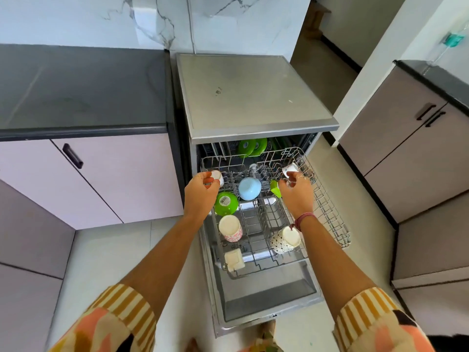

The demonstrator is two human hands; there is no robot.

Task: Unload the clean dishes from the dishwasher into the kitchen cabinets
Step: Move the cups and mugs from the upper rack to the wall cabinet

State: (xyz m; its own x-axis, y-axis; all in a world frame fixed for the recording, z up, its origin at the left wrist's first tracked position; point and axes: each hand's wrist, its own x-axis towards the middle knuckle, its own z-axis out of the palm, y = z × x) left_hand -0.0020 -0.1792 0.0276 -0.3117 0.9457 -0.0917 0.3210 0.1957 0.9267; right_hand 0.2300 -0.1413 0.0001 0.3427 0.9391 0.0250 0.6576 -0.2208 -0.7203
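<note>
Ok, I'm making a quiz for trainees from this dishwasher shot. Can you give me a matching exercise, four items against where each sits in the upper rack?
Items:
1. light blue bowl
2. green bowl with barcode sticker
3. small white cup
4. dotted mug

Places:
A. held in the left hand
B. rack's near right side
C. rack's middle
D. just left of the blue bowl, nearer the camera

Pairs: 1-C, 2-D, 3-A, 4-B
</note>
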